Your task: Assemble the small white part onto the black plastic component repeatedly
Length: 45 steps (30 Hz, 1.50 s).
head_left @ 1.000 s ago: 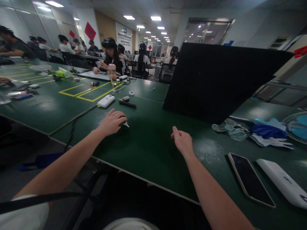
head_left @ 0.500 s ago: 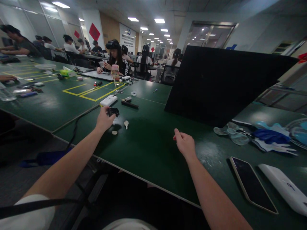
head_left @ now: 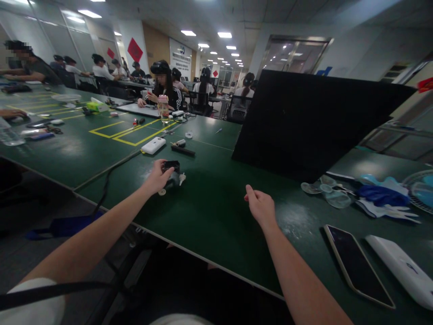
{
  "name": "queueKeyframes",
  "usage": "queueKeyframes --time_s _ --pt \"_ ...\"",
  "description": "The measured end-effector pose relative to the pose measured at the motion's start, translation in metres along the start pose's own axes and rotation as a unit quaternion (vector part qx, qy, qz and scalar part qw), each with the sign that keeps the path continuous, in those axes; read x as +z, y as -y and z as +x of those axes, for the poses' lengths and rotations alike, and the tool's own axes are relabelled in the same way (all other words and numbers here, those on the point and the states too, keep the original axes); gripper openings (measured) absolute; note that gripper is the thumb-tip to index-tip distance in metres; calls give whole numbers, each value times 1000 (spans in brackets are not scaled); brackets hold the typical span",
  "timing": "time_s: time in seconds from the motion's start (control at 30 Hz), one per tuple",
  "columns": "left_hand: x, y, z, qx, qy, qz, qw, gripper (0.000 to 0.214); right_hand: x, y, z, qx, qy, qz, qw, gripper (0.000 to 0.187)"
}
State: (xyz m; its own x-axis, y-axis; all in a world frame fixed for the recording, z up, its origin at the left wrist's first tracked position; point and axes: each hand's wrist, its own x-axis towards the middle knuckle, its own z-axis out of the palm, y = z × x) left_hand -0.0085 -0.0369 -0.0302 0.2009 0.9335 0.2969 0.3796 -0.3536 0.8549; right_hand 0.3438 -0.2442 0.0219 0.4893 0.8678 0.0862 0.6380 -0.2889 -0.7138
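Note:
My left hand (head_left: 158,176) grips a small black boxy part (head_left: 172,166) between thumb and fingers, just above the green tabletop; its exact kind does not show. A blurred greyish patch lies under the part. Close beside it is a small white plastic piece (head_left: 182,178), partly covered. A little white disc (head_left: 162,192) rests below the left hand. On the right, my right hand (head_left: 260,203) is curled closed at the table, thumb on top; whatever its fingers may hold is hidden.
Behind the left hand lie a white power bank (head_left: 153,145) and a black bar (head_left: 183,149). A large black panel (head_left: 314,122) stands at the back right. Translucent fan blades (head_left: 328,192), a blue cloth (head_left: 382,195), a phone (head_left: 358,266) and a white device (head_left: 401,266) are at right.
My left hand has moved right and slightly nearer with the black part, from left of the white piece to right beside it. The right hand keeps its place.

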Motion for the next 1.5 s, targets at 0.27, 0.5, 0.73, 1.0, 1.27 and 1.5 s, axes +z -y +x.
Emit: queueKeyframes --time_s 0.27,0.5,0.73,1.0,1.27,1.5 --pt "47 -45 -18 70 126 135 980 52 1 -3 1 -10 -3 9 1000 58" --pt "110 -97 -32 111 256 144 949 50 -8 -11 8 26 -104 94 990 70" --pt "181 -156 -83 204 341 120 910 53 -21 -34 27 73 -255 224 938 75" --pt "169 -157 -71 132 306 -36 942 51 -30 -16 15 3 -235 160 959 70" --pt "103 -93 -33 115 104 46 987 44 -5 26 -26 -330 150 -121 924 33" --pt "91 -87 -38 107 181 124 970 50 15 23 -24 -327 158 -152 919 23"
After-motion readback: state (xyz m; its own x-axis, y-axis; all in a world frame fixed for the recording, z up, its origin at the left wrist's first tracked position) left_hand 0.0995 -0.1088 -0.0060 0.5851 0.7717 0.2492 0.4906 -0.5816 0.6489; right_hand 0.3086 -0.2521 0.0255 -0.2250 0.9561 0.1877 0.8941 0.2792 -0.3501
